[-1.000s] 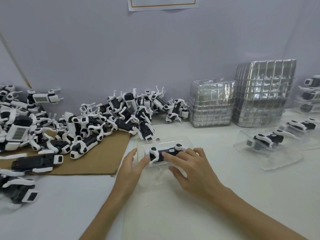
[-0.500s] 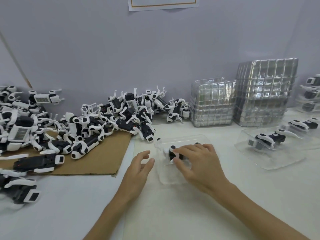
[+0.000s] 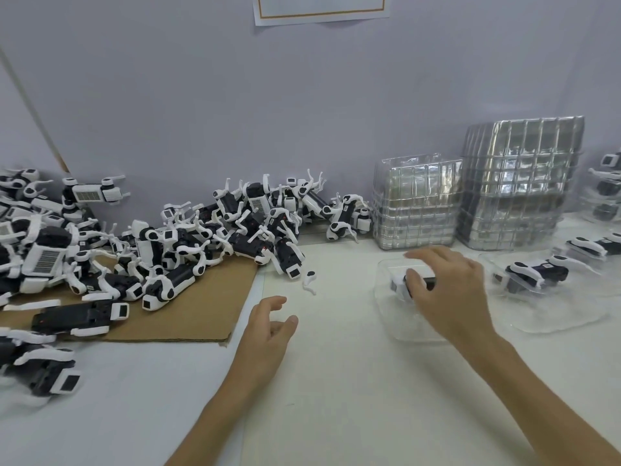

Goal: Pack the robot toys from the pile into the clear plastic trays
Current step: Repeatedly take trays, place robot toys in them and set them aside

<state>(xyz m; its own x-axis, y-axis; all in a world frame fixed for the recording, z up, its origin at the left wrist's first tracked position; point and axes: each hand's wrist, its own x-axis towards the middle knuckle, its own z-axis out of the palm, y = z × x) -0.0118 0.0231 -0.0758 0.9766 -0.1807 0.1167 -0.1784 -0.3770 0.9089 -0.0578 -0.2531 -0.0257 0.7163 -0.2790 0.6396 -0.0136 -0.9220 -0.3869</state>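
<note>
A big pile of black-and-white robot toys (image 3: pixel 201 237) covers the left of the table, partly on brown cardboard (image 3: pixel 188 311). Right of centre lies a clear plastic tray (image 3: pixel 393 321) with one robot toy (image 3: pixel 398 284) in it. My right hand (image 3: pixel 447 290) arches over that toy, thumb against its near side and fingers reaching over the far side, hiding most of it. My left hand (image 3: pixel 268 327) rests on the table left of the tray, fingers loosely curled and holding nothing.
Two stacks of clear trays (image 3: pixel 416 203) (image 3: pixel 521 183) stand against the wall at the back right. A packed tray (image 3: pixel 537 280) lies just right of my right hand, with more beyond it. A loose white leg piece (image 3: pixel 309 280) lies by the pile.
My right hand has slid the tray with the toy to the right, toward the packed trays. My left hand has let go of the tray and stayed behind.
</note>
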